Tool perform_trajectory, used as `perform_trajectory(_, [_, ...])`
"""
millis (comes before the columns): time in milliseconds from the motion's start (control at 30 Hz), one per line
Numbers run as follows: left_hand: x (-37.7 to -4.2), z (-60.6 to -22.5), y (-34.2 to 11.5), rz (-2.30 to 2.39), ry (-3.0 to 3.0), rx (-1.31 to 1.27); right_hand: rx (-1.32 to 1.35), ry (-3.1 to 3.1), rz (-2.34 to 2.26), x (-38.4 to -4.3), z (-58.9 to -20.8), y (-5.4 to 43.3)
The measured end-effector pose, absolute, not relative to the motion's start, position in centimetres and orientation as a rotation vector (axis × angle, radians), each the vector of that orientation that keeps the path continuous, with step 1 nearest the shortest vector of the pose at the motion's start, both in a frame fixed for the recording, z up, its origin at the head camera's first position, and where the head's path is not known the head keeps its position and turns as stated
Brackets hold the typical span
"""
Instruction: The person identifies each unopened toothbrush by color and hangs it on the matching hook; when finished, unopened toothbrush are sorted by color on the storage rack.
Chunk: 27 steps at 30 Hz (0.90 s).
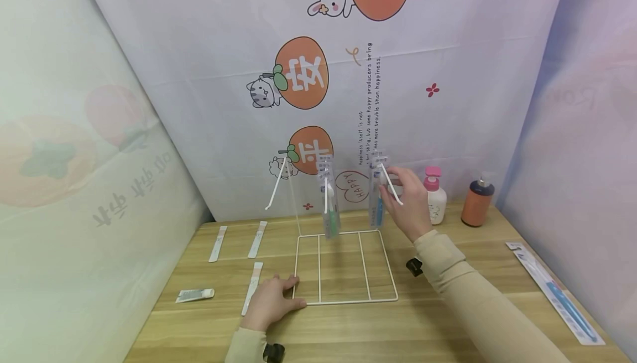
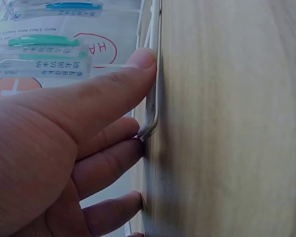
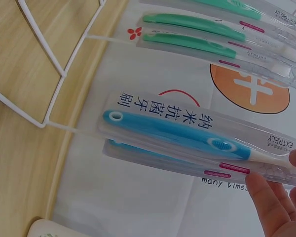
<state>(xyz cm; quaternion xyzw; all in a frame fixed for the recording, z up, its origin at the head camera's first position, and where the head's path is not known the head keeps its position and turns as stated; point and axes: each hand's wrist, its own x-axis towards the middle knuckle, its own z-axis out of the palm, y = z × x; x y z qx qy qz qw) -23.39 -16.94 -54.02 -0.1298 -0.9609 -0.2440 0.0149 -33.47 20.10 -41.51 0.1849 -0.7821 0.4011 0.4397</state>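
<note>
On the right hook of a white wire display rack (image 1: 348, 302) hang packaged blue toothbrushes (image 1: 379, 208). My right hand (image 1: 409, 200) grips one pack near its top, with thumb and fingers on either side in the right wrist view, where the blue toothbrush (image 3: 177, 134) shows clearly. Another blue one hangs close behind it. My left hand (image 1: 271, 299) holds the front left corner of the rack's base, the thumb (image 2: 142, 59) on the wire and the fingers around the corner. Packaged green toothbrushes (image 1: 332, 213) hang from the middle hook; the left hook (image 1: 276, 183) bears nothing.
Left of the rack lie several slim white packets (image 1: 256, 239) and a small tube (image 1: 195, 295). Behind my right hand stand a pink-topped pump bottle (image 1: 436, 205) and an orange bottle (image 1: 476, 205). A packaged blue toothbrush (image 1: 557, 294) lies at the right edge.
</note>
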Motion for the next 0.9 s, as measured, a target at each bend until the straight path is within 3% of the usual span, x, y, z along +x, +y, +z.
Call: perform_trajectory(900, [-23.3,-54.1,-16.8,-0.742,-2.996,-0.395,0.434,-1.987,0.982,-32.2,-41.6,20.8])
